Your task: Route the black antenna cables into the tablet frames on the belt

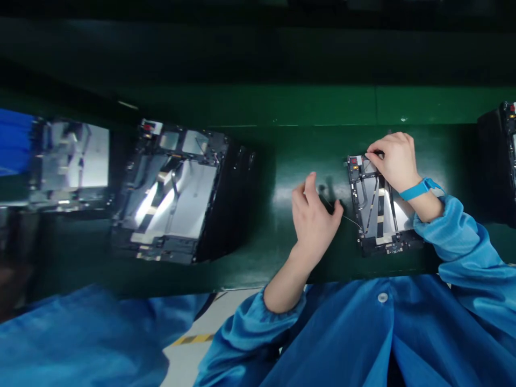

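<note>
The opened tablet (367,207) lies on the green surface (262,231), in front of the person and toward their right, its insides facing up. The right hand (393,156) bends over its far edge, thumb and forefinger drawn close beside the corner with the red and white patch (356,160); whether they grip anything cannot be told. The left hand (313,217) is off the tablet, thumb and forefinger well apart, with a thin wire (351,220) running from near the thumb to the tablet's near left side; whether it is held is unclear.

Good handling here likely means keeping the wire slightly slack so its end is not tugged, working the far corner with light fingertip pressure, and keeping the right wrist raised clear of the flat cables (380,207).
</note>
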Motion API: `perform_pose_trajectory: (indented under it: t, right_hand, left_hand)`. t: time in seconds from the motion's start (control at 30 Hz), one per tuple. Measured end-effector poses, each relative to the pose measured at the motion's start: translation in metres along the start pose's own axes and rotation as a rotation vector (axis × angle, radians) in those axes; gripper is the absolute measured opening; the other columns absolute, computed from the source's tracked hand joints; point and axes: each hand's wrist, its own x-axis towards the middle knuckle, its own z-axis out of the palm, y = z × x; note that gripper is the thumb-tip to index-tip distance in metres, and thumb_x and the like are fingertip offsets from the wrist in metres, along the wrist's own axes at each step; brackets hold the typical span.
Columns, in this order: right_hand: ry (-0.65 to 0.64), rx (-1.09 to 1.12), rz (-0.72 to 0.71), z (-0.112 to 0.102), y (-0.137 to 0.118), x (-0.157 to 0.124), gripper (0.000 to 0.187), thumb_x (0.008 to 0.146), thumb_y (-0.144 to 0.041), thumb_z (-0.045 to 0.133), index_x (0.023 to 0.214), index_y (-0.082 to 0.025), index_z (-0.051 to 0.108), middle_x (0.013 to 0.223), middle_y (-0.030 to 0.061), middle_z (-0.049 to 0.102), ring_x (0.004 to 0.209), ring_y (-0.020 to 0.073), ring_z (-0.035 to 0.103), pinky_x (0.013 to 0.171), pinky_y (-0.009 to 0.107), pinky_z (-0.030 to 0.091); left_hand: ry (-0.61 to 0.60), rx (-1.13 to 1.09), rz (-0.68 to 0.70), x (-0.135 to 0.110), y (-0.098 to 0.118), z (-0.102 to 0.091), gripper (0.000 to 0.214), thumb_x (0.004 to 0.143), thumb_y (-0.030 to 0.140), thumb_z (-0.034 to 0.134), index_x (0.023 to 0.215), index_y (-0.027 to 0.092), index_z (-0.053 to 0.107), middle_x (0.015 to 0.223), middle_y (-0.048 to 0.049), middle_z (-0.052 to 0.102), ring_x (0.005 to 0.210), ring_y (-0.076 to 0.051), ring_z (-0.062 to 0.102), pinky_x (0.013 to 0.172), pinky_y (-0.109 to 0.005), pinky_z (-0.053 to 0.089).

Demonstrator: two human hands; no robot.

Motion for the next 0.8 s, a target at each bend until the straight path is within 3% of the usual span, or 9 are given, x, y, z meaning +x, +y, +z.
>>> perform_pose_trajectory:
  t: [0.13,0.3,0.4,0.47,0.53,0.7,0.8]
  right_hand:
    - [0.0,-0.051,-0.007,-0.016,-0.002,-0.021,0.019,0.095,-0.016,0.061,0.086,-0.025,0.075,0.083,0.0046,0.076,0.093,0.0283,0.063,0.09,0.043,0.038]
    - [0.003,-0.07,-0.055,-0.025,-0.011,-0.053,0.019,0.092,-0.013,0.06,0.082,-0.025,0.071,0.079,0.0034,0.075,0.089,0.0274,0.063,0.083,0.039,0.037]
    - [0.0,-0.028,-0.053,-0.026,-0.013,-0.065,0.017,0.091,-0.014,0.062,0.081,-0.025,0.07,0.077,0.0022,0.075,0.085,0.0255,0.064,0.08,0.038,0.037]
    - [0.013,0.034,-0.047,-0.024,-0.009,-0.07,0.016,0.09,-0.013,0.063,0.081,-0.024,0.07,0.076,0.001,0.074,0.081,0.0234,0.065,0.079,0.036,0.039]
    - [0.038,0.116,-0.05,-0.02,-0.003,-0.073,0.015,0.088,-0.012,0.065,0.081,-0.024,0.07,0.076,-0.0004,0.074,0.077,0.021,0.064,0.078,0.034,0.04]
    - [0.107,0.267,-0.095,-0.008,0.01,-0.076,0.016,0.086,-0.009,0.066,0.079,-0.023,0.068,0.074,-0.0026,0.072,0.07,0.0175,0.062,0.076,0.032,0.042]
    - [0.115,0.277,-0.097,-0.005,0.011,-0.078,0.016,0.087,-0.01,0.065,0.079,-0.024,0.068,0.072,-0.0028,0.071,0.07,0.0177,0.061,0.076,0.033,0.042]
  left_hand:
    - [-0.071,-0.07,0.129,0.023,0.011,0.003,0.044,0.091,0.022,0.062,0.135,0.019,0.056,0.116,-0.0129,0.061,0.111,-0.029,0.062,0.097,-0.046,0.055]
    - [-0.052,0.007,0.139,0.048,0.026,-0.003,0.032,0.087,0.023,0.069,0.119,0.021,0.067,0.143,-0.0174,0.051,0.122,-0.033,0.056,0.106,-0.052,0.048]
    - [-0.263,-0.16,0.13,0.059,0.023,-0.004,0.022,0.088,0.021,0.067,0.11,0.02,0.068,0.115,-0.0115,0.064,0.099,-0.025,0.063,0.093,-0.042,0.053]
    - [-0.456,-0.361,0.074,0.066,0.017,-0.002,0.015,0.089,0.02,0.065,0.104,0.02,0.066,0.087,-0.003,0.063,0.076,-0.017,0.061,0.077,-0.033,0.054]
    - [-0.581,-0.547,-0.002,0.072,0.011,0.002,0.012,0.087,0.019,0.066,0.099,0.02,0.063,0.077,0.002,0.058,0.065,-0.012,0.058,0.066,-0.027,0.051]
    - [-0.727,-0.811,-0.107,0.08,0.002,0.005,0.018,0.082,0.017,0.073,0.096,0.019,0.062,0.072,0.004,0.059,0.058,-0.01,0.061,0.059,-0.023,0.052]
    - [-0.731,-0.864,-0.132,0.08,0.001,0.004,0.02,0.08,0.016,0.076,0.095,0.019,0.063,0.073,0.004,0.059,0.057,-0.008,0.06,0.057,-0.022,0.053]
